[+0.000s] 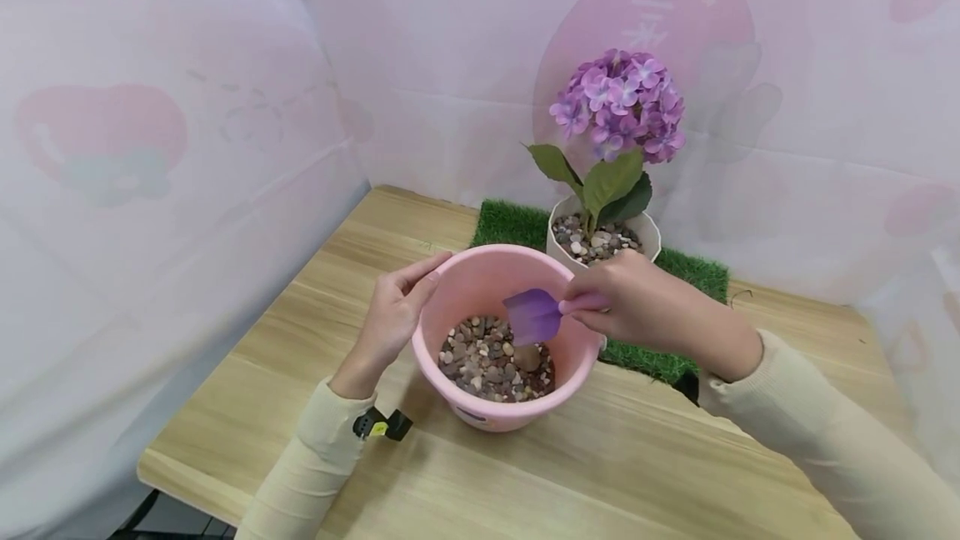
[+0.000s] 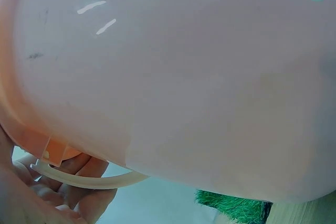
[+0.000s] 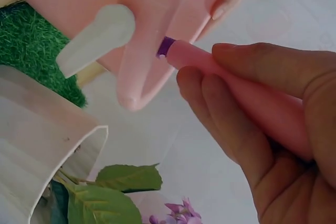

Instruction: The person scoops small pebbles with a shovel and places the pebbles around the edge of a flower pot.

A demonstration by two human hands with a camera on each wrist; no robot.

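A pink bucket with mixed pebbles in its bottom stands on the table. My left hand grips its rim at the left, thumb over the edge. The left wrist view shows those fingers under the rim, beside the bucket's pale carrying handle. In my right hand is a small shovel with a purple blade; thumb and fingers close round its pink handle. The blade hangs inside the bucket, above the pebbles, with no stones visible on its face.
Behind the bucket, a white pot holds pebbles and a purple hydrangea. It stands on a strip of artificial grass. The wooden table ends at the left, and printed cloth hangs round the back and sides.
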